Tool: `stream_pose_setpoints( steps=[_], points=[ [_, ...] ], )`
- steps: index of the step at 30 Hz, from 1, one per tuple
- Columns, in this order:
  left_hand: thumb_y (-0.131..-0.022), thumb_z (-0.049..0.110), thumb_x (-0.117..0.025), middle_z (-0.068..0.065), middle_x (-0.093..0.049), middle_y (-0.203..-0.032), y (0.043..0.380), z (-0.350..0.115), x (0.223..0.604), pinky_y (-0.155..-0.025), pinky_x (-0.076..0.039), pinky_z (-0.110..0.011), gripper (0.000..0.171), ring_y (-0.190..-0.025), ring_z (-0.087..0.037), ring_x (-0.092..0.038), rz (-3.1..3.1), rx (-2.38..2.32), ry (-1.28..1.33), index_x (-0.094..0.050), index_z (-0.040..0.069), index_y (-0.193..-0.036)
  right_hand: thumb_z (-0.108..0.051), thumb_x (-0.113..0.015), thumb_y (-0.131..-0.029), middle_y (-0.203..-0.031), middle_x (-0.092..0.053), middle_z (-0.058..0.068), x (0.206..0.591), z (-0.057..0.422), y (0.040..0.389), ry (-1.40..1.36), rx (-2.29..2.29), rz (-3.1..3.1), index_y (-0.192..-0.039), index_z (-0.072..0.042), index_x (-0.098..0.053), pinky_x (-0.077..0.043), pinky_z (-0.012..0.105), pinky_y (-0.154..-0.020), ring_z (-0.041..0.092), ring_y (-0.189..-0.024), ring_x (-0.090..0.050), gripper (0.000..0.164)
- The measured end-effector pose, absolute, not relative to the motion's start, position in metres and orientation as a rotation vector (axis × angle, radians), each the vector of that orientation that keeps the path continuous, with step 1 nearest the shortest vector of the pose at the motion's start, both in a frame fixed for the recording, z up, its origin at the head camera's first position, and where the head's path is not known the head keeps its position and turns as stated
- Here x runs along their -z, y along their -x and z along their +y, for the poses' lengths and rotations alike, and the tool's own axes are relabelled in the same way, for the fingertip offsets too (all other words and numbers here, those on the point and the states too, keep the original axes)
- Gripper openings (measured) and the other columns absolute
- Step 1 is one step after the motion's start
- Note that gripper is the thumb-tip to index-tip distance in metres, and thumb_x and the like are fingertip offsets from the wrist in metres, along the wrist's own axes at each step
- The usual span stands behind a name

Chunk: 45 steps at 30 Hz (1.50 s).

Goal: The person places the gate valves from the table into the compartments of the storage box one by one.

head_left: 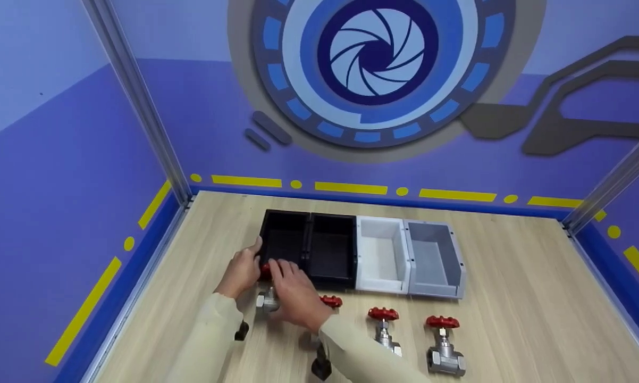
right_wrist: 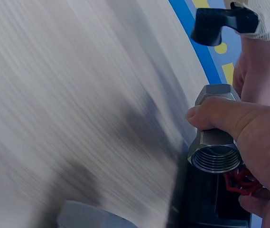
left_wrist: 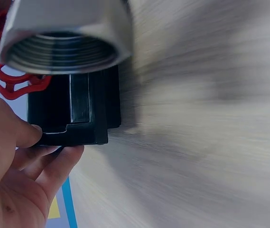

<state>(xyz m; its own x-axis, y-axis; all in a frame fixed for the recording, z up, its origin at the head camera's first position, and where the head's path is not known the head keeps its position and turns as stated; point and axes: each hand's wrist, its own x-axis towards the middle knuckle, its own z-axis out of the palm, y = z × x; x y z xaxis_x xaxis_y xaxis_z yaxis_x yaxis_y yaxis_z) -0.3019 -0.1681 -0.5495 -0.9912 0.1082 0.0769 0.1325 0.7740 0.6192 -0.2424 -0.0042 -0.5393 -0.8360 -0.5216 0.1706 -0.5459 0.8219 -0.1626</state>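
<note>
My right hand [head_left: 298, 295] grips a steel gate valve [right_wrist: 215, 137] with a red handwheel [left_wrist: 11, 80]; in the right wrist view the thumb lies across its body. The valve is raised at the front of the leftmost black bin [head_left: 286, 239], its threaded opening showing in both wrist views. At that bin's left front corner is my left hand [head_left: 240, 274], pinching the rim between thumb and fingers in the left wrist view. From the head, my right hand covers part of the valve.
Right of that bin, a second black bin [head_left: 331, 244], a white bin [head_left: 380, 255] and a grey bin [head_left: 431, 260] stand side by side. In front are a partly hidden valve [head_left: 331, 301] and two more valves [head_left: 384, 330], [head_left: 444, 354]. Printed walls border the wooden table [head_left: 521, 276].
</note>
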Motion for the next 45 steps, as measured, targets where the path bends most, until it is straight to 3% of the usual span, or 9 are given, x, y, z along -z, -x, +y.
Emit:
stream_pose_setpoints(
  steps=[13,25,45],
  points=[
    [-0.095,0.0,-0.052,-0.023,-0.053,-0.138,0.302,-0.167,0.551,-0.099,-0.047,-0.047,0.051,-0.122,-0.034,-0.056,-2.892,0.974,0.223,-0.042,0.001,-0.145,-0.045,-0.088,-0.062,-0.143,-0.045,0.014,0.532,0.001,0.259,-0.83,-0.336,-2.844,-0.149,-0.005,-0.03,-0.043,0.04,-0.107,0.028,-0.131,-0.047,0.112],
    [-0.096,0.001,-0.051,-0.017,-0.05,-0.143,0.304,-0.165,0.552,-0.103,-0.044,-0.046,0.054,-0.126,-0.03,-0.054,-2.937,1.048,0.148,-0.038,0.006,-0.148,-0.044,-0.087,-0.064,-0.145,-0.043,0.014,0.528,0.003,0.272,-0.832,-0.341,-2.848,-0.151,-0.006,-0.028,-0.041,0.039,-0.109,0.028,-0.134,-0.044,0.111],
    [-0.092,-0.004,-0.048,-0.019,-0.049,-0.143,0.302,-0.168,0.552,-0.102,-0.045,-0.045,0.056,-0.128,-0.028,-0.052,-2.923,1.076,0.187,-0.037,0.002,-0.147,-0.039,-0.086,-0.065,-0.145,-0.044,0.017,0.525,0.005,0.292,-0.769,-0.382,-2.833,-0.15,-0.004,-0.029,-0.044,0.042,-0.106,0.031,-0.132,-0.046,0.108]
  ],
)
